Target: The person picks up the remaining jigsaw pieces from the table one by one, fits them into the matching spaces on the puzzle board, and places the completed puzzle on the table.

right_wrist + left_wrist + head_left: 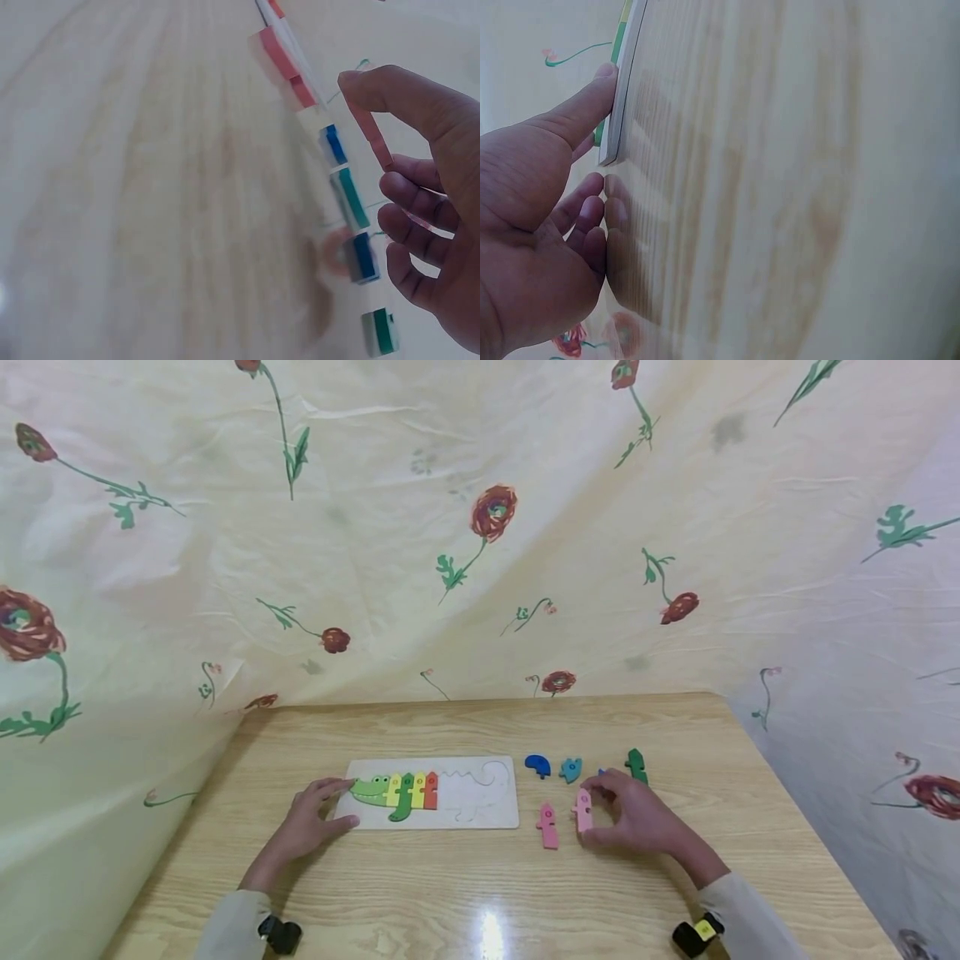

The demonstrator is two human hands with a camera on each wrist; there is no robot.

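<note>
In the head view, a white puzzle board (480, 818) carries a green crocodile head (367, 791) and yellow, green and orange-red pieces on its left part; outlines show on its right. My left hand (307, 820) holds the board's left end, thumb at the near corner and index finger near the crocodile's snout. My right hand (637, 814) pinches a light pink puzzle piece (583, 811) between thumb and fingers. The right wrist view shows that pink piece (367, 131) raised off the table. A darker pink piece (548, 827) lies just left of it.
Beyond the right hand lie a dark blue piece (537, 765), a teal piece (571, 769) and a dark green piece (637, 765). Another blue piece is mostly hidden behind the fingers. A flower-printed cloth (390, 568) hangs behind the wooden table (405, 893).
</note>
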